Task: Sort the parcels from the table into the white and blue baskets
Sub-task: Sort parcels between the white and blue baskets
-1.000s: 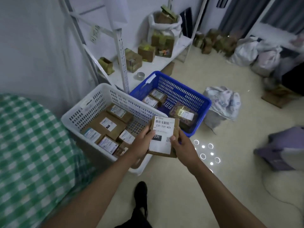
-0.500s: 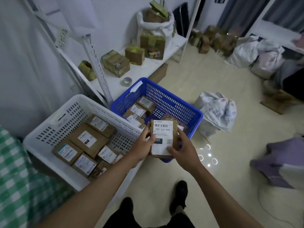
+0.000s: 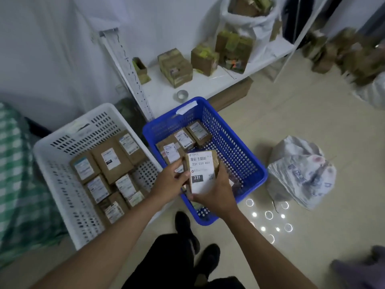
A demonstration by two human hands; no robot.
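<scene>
Two hands hold one parcel (image 3: 201,171) over the near end of the blue basket (image 3: 245,155). Left to right:

- Checked tablecloth (image 3: 14,184) at far left edge, well apart from the fingers.
- White basket (image 3: 62,184) left of the left hand; about eight labelled boxes lie flat inside. None touched.
- Left hand (image 3: 169,182): fingers curled against the parcel's left edge, thumb on top near the label. Grasping, though lightly by the look of it.
- Parcel: small brown box, white label up, printed "231-239-K01" and a dark "231" tag. Sits between the two sets of fingers, raised above the basket floor, not yet released.
- Right hand (image 3: 212,192): fingers wrapped under and around the parcel's lower right corner, thumb along the right side. Firm grasp.
- Blue basket: three or four labelled boxes at its far end, beyond the fingertips; bare mesh floor just right of the right hand.
- White printed bag (image 3: 300,174) on the floor, well right of the fingers.

Change since a second ago: the parcel was over the white basket's near corner; it now hangs over the blue basket. Judgement: label read, blue chosen. Next step is probably lowering it onto the bare floor and letting go.
</scene>
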